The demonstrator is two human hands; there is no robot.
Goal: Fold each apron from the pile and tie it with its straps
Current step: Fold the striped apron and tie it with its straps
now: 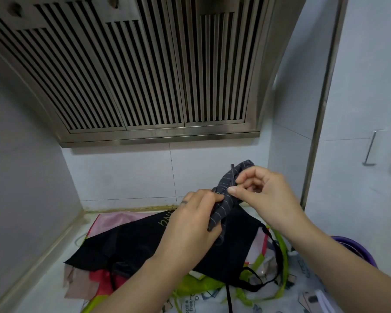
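A dark grey pinstriped apron [226, 199], folded into a narrow bundle, is held up above the pile. My left hand [190, 224] grips its lower part, fingers curled round the cloth. My right hand [264, 195] pinches a thin dark strap [233, 175] against the bundle's upper part between thumb and forefinger. Below lies the pile: a black apron [145, 242] with black straps [264, 283] on top, over pink, red and lime-green aprons [203, 288].
The pile rests on a white counter [54, 279] in a tiled corner. A steel range hood [145, 75] hangs overhead. A purple basin [352, 247] stands at the right, and a metal door frame [318, 132] rises beside it.
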